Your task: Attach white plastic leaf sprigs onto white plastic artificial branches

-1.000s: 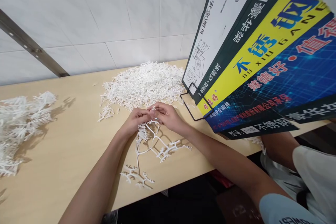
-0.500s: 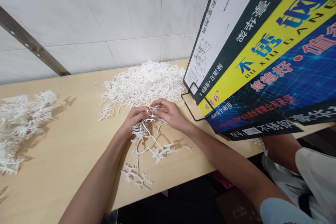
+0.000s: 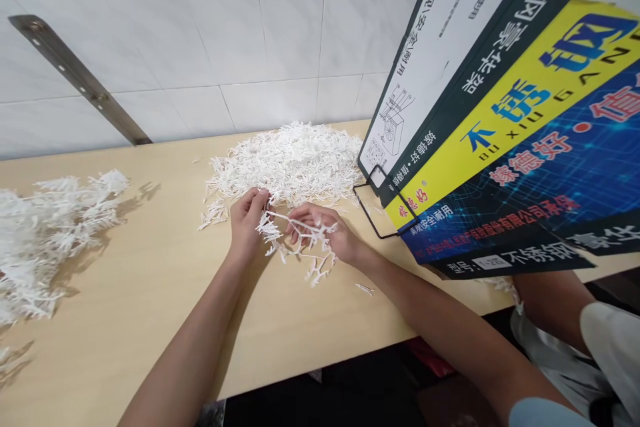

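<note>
My left hand (image 3: 248,217) is closed in a pinch on one end of a white branched plastic stem (image 3: 285,217), with a cluster of thin white prongs hanging beside its fingertips. The stem's forked branches reach right, across the front of my right hand (image 3: 333,230). Loosely bent and somewhat apart, the fingers of that hand lie behind the branches; whether they touch them is hard to make out. Just behind both hands spreads a heap of small white plastic sprigs (image 3: 300,160).
A second pile of white branched pieces (image 3: 50,233) lies at the left. On the right stands a large printed cardboard box (image 3: 480,147) by a black wire stand (image 3: 373,213). Another person's arm (image 3: 553,307) shows below it. A metal bracket (image 3: 80,77) is on the tiled wall.
The stem has swung up and rightward, its branches now before my right hand. My right hand has come away from my left and its fingers have loosened. The view has shifted slightly.
</note>
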The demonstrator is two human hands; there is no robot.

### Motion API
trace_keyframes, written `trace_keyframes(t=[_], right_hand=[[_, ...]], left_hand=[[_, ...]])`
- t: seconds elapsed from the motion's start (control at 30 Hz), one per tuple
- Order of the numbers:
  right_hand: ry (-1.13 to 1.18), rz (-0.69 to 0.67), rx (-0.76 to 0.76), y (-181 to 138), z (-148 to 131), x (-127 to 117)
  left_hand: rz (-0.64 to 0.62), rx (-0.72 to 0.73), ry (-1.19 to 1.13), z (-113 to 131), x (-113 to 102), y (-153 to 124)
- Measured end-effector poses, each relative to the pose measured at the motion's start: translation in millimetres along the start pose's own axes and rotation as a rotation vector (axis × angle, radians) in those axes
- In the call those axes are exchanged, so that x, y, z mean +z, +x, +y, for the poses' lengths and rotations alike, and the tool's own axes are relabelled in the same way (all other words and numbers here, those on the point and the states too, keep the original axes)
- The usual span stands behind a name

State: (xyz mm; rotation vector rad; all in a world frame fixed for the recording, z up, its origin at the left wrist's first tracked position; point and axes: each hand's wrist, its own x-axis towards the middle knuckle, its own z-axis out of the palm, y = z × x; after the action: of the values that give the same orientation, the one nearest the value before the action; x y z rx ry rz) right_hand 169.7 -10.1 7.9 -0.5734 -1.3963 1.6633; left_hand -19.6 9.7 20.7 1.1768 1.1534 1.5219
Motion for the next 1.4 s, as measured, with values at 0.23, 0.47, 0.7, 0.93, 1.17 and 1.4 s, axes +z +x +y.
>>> trace_keyframes(t=[0.23,0.47,0.7,0.93,1.17,1.4], right_hand=[[0.135,-0.079,0.264,2,-9,3],[-0.231,0.281,0.188,3,0,15],[-0.092,0.293,0.075,7,0,10],[-0.198,0.433,-0.044,5,-7,10],[-1.109,0.411,-0.162,-36,-44,15],[-1.651,0.28,0.158,-130,8,25]], left_hand=[[-0.274,-0.015,0.208,10,-8,-2],[-0.569,-0.048,0.268,15,-2,-7],[-0.734,-0.201,0.009,8,-14,0],[-0.821,-0.386,-0.256,-10,-45,20],[-0.63,-0.379,-0.469,-13,-65,31],[-0.972,-0.457,-0.49,-25,-75,39]])
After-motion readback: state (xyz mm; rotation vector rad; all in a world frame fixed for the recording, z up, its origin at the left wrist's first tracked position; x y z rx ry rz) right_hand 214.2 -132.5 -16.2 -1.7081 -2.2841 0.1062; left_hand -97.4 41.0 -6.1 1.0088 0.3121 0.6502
